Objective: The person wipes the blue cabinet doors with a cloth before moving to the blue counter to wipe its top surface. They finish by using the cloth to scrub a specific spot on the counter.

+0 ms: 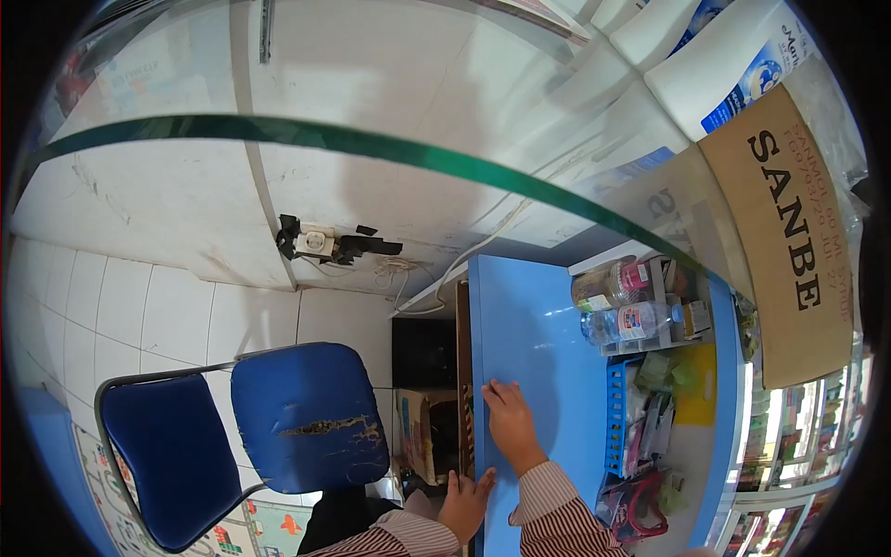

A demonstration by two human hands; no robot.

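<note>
My right hand (516,429) lies on the blue desktop (548,371) with its fingers stretched out to the desk's left edge. Lower and to the left, my left hand (466,509) is at that same edge, next to a narrow brown wooden strip (466,343) that runs along it. Two of the left hand's fingertips are spread apart; the rest of its fingers are partly hidden. I see no object in either hand. Both arms wear striped sleeves.
A blue chair (311,418) with a torn seat stands left of the desk, near a cardboard box (422,432). Bottles (617,323) and a blue basket (616,418) line the desk's right side. A glass edge (371,141) crosses above, near a SANBE carton (784,241).
</note>
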